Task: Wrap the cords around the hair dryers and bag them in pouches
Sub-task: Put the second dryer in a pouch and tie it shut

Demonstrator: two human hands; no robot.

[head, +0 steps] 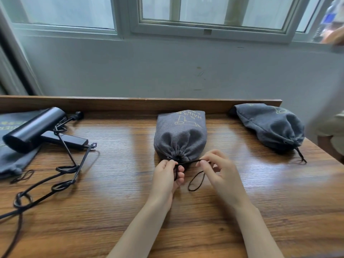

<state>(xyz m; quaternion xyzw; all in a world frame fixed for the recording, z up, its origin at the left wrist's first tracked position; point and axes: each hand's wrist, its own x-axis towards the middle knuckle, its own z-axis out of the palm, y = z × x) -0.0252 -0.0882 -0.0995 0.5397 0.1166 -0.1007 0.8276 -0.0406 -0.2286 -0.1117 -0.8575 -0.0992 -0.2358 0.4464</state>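
- The left hand (pixel 168 174) is nearest the camera, forearm reaching in over the wooden table (pixel 186 216). Its fingers are curled round the black drawstring (pixel 189 161) just below the pouch mouth.
- The right hand (pixel 217 170) pinches the same drawstring between thumb and forefinger. A loop of the string lies on the table under that hand.
- The middle pouch (pixel 180 135) is grey with a yellow hair dryer print. It lies between the hands and the table's back ledge, full, its mouth gathered shut.
- A second filled pouch (pixel 270 125) lies at the right, its mouth cinched too.
- At the left, a black hair dryer (pixel 35 127) rests on a flat grey pouch (pixel 11 161). Its power cord (pixel 61 183) sprawls unwrapped in loose kinks across the table.
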